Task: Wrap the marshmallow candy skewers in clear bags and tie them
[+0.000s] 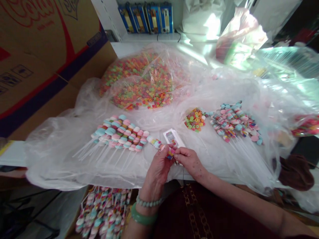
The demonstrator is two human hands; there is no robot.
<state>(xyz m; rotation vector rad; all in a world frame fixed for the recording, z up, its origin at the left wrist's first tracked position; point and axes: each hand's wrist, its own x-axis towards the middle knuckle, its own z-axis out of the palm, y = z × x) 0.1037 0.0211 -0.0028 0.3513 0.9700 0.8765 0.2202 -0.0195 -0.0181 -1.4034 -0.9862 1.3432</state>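
Observation:
My left hand [157, 167] and my right hand [189, 161] meet at the table's front edge, both pinched on a candy skewer [159, 145] strung with pastel pieces and small coloured rings. The skewer's far end points left toward a pile of finished pastel candy skewers [119, 134] on clear plastic. A small white sticker sheet [172, 137] lies just beyond my fingers. A little heap of coloured ring candies [195, 119] sits to the right of it.
A second pile of candy skewers [235, 124] lies at the right. A big clear bag of ring candies [142, 83] fills the back. A cardboard box [37, 59] stands at left. More skewers [104, 212] fill a box below the table edge.

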